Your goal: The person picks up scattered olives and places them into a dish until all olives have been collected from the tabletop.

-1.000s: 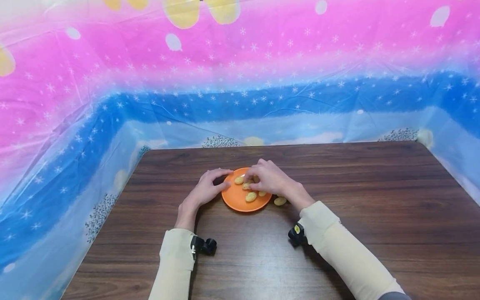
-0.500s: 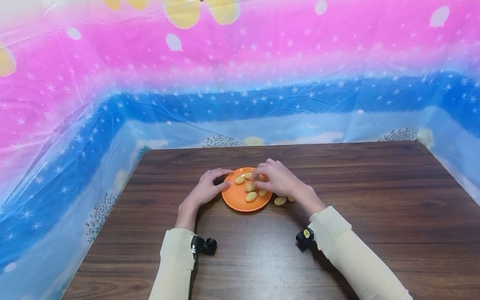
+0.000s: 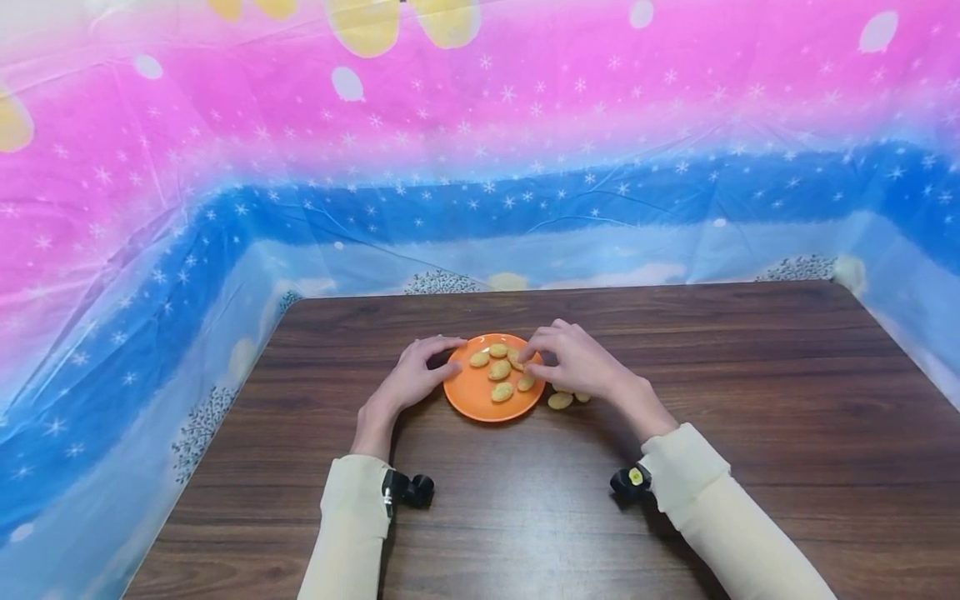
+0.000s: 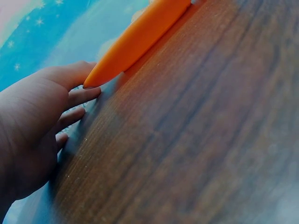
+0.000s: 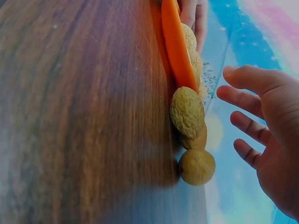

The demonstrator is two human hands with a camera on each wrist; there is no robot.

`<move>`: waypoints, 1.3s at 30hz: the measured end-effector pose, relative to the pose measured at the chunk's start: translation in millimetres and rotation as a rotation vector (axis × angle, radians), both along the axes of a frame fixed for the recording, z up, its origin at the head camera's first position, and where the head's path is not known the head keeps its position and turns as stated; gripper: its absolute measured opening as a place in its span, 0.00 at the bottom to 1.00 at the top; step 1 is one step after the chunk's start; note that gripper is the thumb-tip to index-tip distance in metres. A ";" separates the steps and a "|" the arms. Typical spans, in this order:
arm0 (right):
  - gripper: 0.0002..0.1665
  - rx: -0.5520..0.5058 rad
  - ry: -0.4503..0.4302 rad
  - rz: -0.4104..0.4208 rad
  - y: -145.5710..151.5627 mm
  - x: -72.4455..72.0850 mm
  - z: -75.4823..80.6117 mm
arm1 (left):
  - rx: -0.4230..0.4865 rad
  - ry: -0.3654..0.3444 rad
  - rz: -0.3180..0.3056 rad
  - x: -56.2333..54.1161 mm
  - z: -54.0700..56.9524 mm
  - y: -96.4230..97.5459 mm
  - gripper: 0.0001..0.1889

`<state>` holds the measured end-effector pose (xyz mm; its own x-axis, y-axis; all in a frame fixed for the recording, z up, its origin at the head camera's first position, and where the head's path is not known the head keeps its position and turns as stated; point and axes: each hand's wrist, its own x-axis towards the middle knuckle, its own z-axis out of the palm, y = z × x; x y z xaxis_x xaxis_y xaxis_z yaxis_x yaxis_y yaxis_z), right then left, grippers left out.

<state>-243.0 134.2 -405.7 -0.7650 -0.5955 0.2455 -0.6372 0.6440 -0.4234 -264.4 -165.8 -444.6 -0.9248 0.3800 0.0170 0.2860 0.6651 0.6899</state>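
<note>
An orange plate (image 3: 472, 402) lies on the table with several small, oval, yellow-brown, potato-like pieces (image 3: 502, 392) on it. My left hand (image 3: 408, 379) rests at the plate's left rim, thumb and fingers spread and lightly curved. In the left wrist view, its thumb touches the rim of the plate (image 4: 140, 39). Above the plate's right rim is my right hand (image 3: 581, 362), fingers apart and nothing between them. Just right of the plate, more such pieces (image 3: 560, 401) lie on the table, partly under that hand. The right wrist view shows their wrinkled skin (image 5: 187, 109).
The brown wood-grain table (image 3: 787, 417) extends around the plate on all sides. Behind it hangs a pink and blue patterned cloth (image 3: 480, 200). Small black cameras (image 3: 411, 490) are strapped at both wrists.
My right hand has drawn back rightward from over the middle of the plate to its right rim. A piece that was at its fingers now lies on the plate. The left hand has stayed put.
</note>
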 end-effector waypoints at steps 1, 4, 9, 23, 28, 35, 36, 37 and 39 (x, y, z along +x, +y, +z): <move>0.11 -0.002 -0.003 0.000 1.0 0.7 0.3 | 0.000 -0.002 0.001 0.0 0.0 0.0 0.24; 0.11 -0.011 -0.001 -0.002 4.5 2.8 0.3 | 0.001 -0.004 0.001 -0.1 -0.5 0.1 0.24; 0.11 -0.019 0.006 -0.013 13.0 6.4 -1.2 | -0.005 0.003 0.006 -0.4 -1.4 0.3 0.23; 0.11 -0.012 -0.024 -0.042 34.6 15.0 -3.4 | 0.003 -0.013 0.007 -1.6 -1.3 1.5 0.24; 0.11 -0.030 -0.037 -0.048 41.7 17.7 -5.0 | 0.001 -0.008 0.005 -2.1 -2.6 0.7 0.24; 0.10 -0.028 -0.092 -0.090 54.1 21.0 -13.2 | 0.007 -0.014 0.005 -1.5 -2.3 0.6 0.24; 0.10 -0.032 -0.101 -0.094 55.7 21.4 -14.0 | 0.007 -0.013 0.004 -1.4 -2.2 0.6 0.24; 0.10 -0.035 -0.108 -0.097 57.1 21.7 -14.3 | 0.006 -0.011 0.004 -1.5 -2.2 0.7 0.24; 0.10 -0.042 -0.119 -0.096 59.6 22.0 -14.4 | 0.008 -0.012 0.004 -1.4 -2.0 0.7 0.23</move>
<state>-221.0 193.8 -420.1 -0.8430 -0.5093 0.1729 -0.5174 0.6798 -0.5198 -265.8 -165.1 -446.7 -0.9264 0.3765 0.0091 0.2753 0.6604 0.6986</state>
